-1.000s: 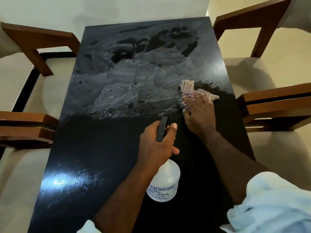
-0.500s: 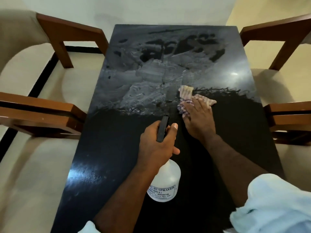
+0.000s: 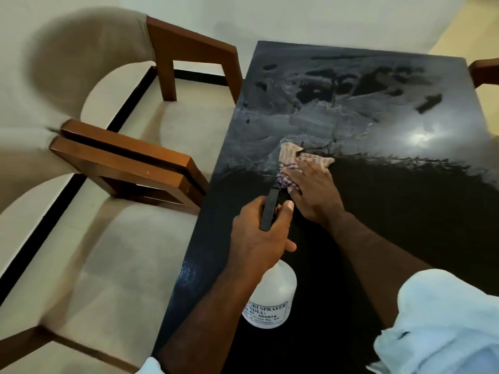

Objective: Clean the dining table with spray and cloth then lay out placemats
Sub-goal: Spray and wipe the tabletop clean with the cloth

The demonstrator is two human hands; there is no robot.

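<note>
- Curled fingers of the left hand grasp the black trigger head of the spray bottle, thumb up beside it; the white bottle hangs above the tabletop near its left edge.
- Right hand presses flat, fingers straight, on the striped cloth mid-tabletop, just beyond the bottle's head.
- Grey smears cover the far half; the near half is dark.
- Two wooden chairs stand along the left edge.

Pale blue rolled-up sleeves
</note>
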